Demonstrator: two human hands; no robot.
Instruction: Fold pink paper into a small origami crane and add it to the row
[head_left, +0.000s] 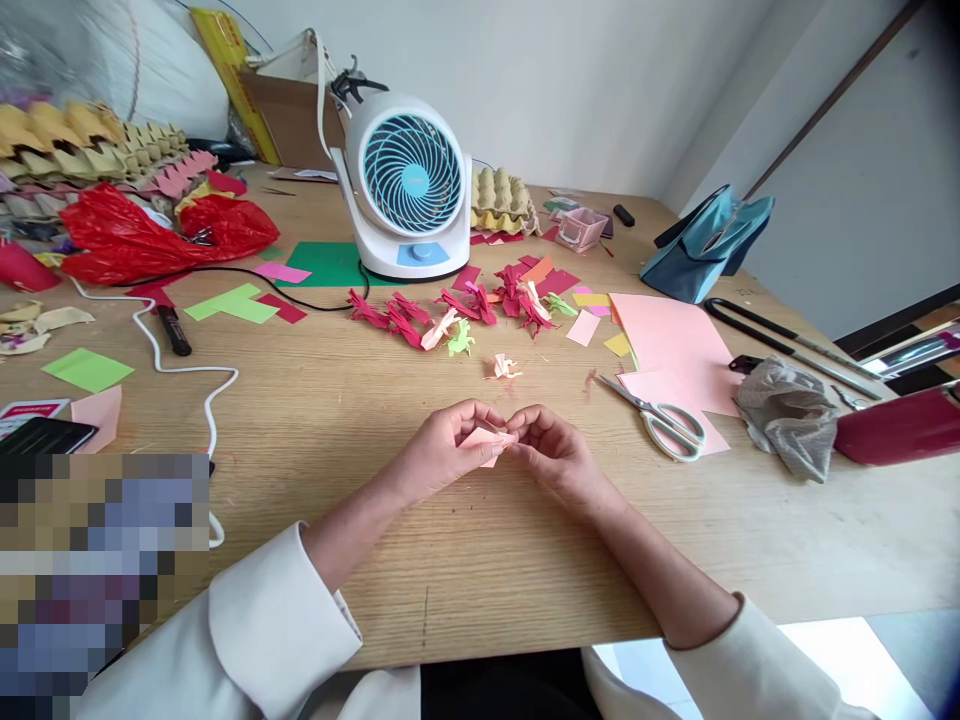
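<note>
Both hands meet over the middle of the table, around a small folded piece of pale pink paper [478,438]. My left hand [439,450] pinches it between thumb and fingers. From the other side, my right hand [559,455] closes thumb and fingertips on its right end. Just beyond my fingers lies a small pale pink folded paper figure [504,367]. Farther back is a cluster of red folded figures [397,318], with a light green one [460,340] and some pink ones among them. Scissors [664,418] with white-and-grey handles rest to the right of my right hand.
A white and blue fan [412,185] stands at the back. Pink paper sheets [675,345], a crumpled grey cloth [791,415] and a blue bag [709,245] are on the right. At left lie a white cable [210,410], green paper [88,371] and a red plastic bag [127,240].
</note>
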